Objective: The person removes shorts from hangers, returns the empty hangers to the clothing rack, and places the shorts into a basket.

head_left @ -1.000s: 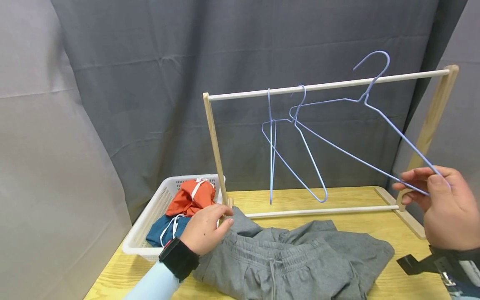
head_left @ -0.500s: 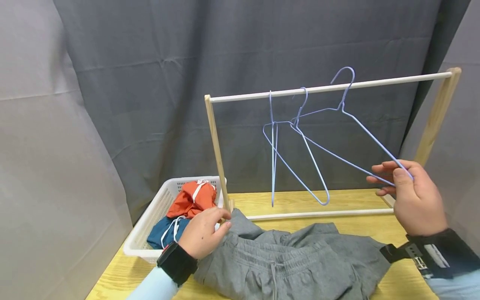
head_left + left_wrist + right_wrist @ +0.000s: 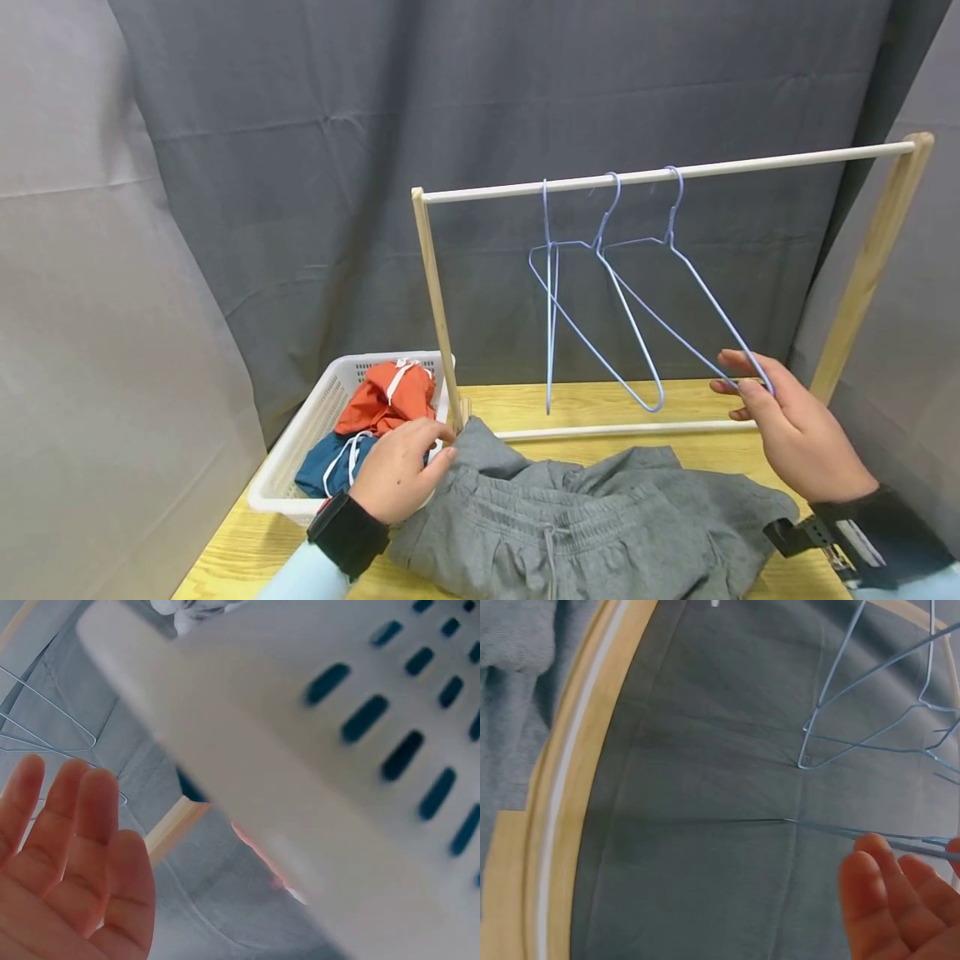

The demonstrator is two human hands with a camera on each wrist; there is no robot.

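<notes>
Thumb and fingers of my right hand (image 3: 787,429) pinch the lower right corner of a thin light-blue wire hanger (image 3: 708,295). Its hook sits at the white top rod (image 3: 802,160) of a wooden rack, right of two similar hangers. In the right wrist view the fingertips (image 3: 862,874) lie against the wire. My left hand (image 3: 401,471) holds nothing, its fingers relaxed over the left end of grey drawstring pants (image 3: 600,525) on the table. The left wrist view shows that hand's fingers (image 3: 97,810) extended beside the white basket's rim (image 3: 225,757).
A white perforated basket (image 3: 270,492) stands at the left, with an orange garment (image 3: 386,396) and a blue one (image 3: 322,465) inside. The rack's wooden posts (image 3: 432,292) rise at either end, and a low white bar (image 3: 622,431) crosses behind the pants. Grey cloth walls surround the table.
My right hand has moved left and inward with the hanger, whose hook has come down from above the rod onto it. The left hand has barely moved.
</notes>
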